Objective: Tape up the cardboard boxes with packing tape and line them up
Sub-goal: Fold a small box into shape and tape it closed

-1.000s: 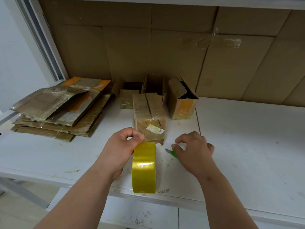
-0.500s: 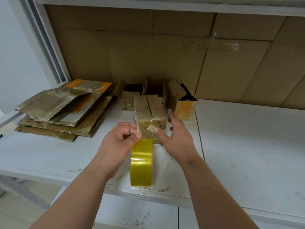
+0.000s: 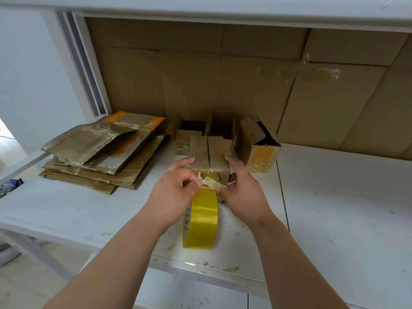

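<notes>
- Head view: white shelf (image 3: 334, 208), cardboard sheets lining its back wall (image 3: 245, 85)
- Tape roll (image 3: 201, 219): yellow, on edge near the shelf's front lip, just in front of the near box
- Left hand (image 3: 176, 192): fingers curled, pinching the loose tape end (image 3: 209, 182) at the top of the roll
- Right hand (image 3: 243, 188): fingers extended along the near box's right side, thumb close to the tape end; grip on the tape cannot be told
- Near box (image 3: 209, 155): small, top flaps closed with a bare seam down the middle, between the two hands
- Open boxes (image 3: 258, 150): three behind it, flaps up, the right one tilted
- Flat cartons (image 3: 100, 152): stacked at the left of the shelf, well apart from the hands
</notes>
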Demonstrator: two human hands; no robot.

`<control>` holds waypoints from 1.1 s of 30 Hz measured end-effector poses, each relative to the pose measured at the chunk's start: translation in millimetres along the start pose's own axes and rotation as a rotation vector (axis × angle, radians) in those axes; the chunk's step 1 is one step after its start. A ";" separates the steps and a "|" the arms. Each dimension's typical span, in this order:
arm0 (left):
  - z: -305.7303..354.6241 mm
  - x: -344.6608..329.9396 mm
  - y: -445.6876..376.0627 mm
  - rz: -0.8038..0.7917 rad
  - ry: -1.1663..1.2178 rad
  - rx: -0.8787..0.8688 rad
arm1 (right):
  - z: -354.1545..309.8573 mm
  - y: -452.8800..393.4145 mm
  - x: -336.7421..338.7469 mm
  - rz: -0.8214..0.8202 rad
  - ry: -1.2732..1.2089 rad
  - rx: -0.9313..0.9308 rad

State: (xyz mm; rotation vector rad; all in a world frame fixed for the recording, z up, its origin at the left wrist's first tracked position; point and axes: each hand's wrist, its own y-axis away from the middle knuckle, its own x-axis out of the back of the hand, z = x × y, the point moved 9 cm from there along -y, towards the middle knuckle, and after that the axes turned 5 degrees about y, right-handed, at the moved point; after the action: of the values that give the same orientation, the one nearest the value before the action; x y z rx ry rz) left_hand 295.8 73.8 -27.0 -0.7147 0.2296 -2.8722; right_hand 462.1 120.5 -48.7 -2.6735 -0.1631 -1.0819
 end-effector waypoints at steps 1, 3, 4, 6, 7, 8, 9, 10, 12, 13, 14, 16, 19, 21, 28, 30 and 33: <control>-0.5 0.6 0.0 0.004 0.024 0.005 | 0.5 -0.5 -0.5 -0.010 -0.021 -0.001; -1.5 1.4 0.8 0.017 0.078 0.017 | -0.8 -0.5 -2.6 -0.027 -0.031 0.001; -2.0 1.5 1.8 0.027 0.096 0.022 | -1.0 0.5 -3.3 -0.025 -0.038 -0.005; -1.6 2.5 5.3 0.061 0.112 0.027 | 2.8 5.4 -1.0 0.030 -0.101 -0.034; -1.1 4.1 8.0 0.090 0.117 0.032 | 5.9 9.6 3.2 0.084 -0.153 -0.057; -1.0 7.0 10.9 0.129 0.124 0.039 | 6.9 15.5 8.5 0.137 -0.221 -0.078; -0.3 10.7 13.6 0.174 0.137 0.045 | 6.2 22.2 11.8 0.178 -0.293 -0.075; 1.0 14.8 15.9 0.217 0.162 0.047 | 4.6 29.1 12.9 0.187 -0.359 -0.062; 5.2 21.6 18.7 0.283 0.229 0.047 | -6.4 41.2 3.2 0.069 -0.493 -0.014; 8.1 24.5 19.2 0.308 0.250 0.043 | -13.8 47.6 -4.5 -0.025 -0.547 0.023; 11.1 27.0 19.4 0.327 0.262 0.038 | -19.0 53.1 -12.0 -0.112 -0.576 0.044; 14.5 29.8 19.5 0.343 0.267 0.038 | -26.7 61.3 -22.0 -0.243 -0.583 0.057; 11.0 32.5 19.9 0.354 0.308 0.074 | -30.7 67.9 -28.4 -0.323 -0.511 0.045; 6.2 34.3 21.6 0.368 0.365 0.110 | -33.3 69.3 -26.5 -0.312 -0.443 0.058; 8.0 39.4 30.5 0.446 0.516 0.145 | -30.4 70.9 -4.3 -0.213 -0.161 0.034; 13.1 37.6 33.6 0.460 0.533 0.139 | -35.2 75.7 5.7 -0.203 -0.125 0.033; 17.4 36.2 38.9 0.509 0.588 0.150 | -42.8 78.7 19.9 -0.191 -0.021 0.070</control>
State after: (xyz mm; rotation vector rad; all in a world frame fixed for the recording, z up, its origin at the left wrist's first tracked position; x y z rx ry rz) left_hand 277.7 26.7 -2.9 0.2109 0.2236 -2.4840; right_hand 463.3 33.3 -20.1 -2.6501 -0.4596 -1.0799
